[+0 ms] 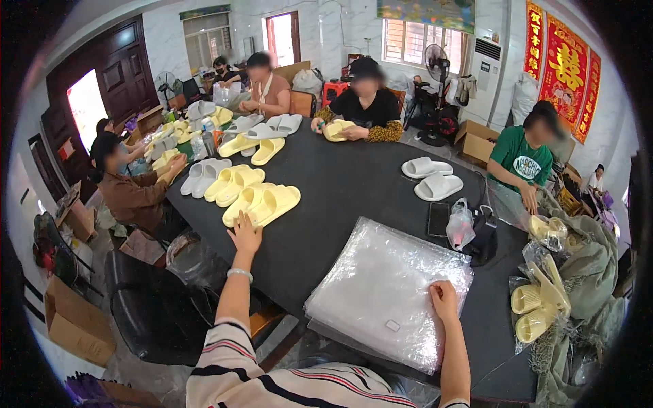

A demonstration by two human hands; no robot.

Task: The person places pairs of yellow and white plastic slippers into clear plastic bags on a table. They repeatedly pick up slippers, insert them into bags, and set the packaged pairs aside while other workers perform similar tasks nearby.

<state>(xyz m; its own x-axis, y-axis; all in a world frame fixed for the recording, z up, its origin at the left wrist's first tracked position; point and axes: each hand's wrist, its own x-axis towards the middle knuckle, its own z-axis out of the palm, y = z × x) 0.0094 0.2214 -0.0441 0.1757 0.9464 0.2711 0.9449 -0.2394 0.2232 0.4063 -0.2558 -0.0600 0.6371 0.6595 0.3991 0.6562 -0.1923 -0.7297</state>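
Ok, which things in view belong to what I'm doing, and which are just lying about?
Seems part of the job:
nearest yellow slippers, at your left hand
clear plastic stack, at your right hand

Seems just lying about:
dark phone
small clear bag beside it
black chair
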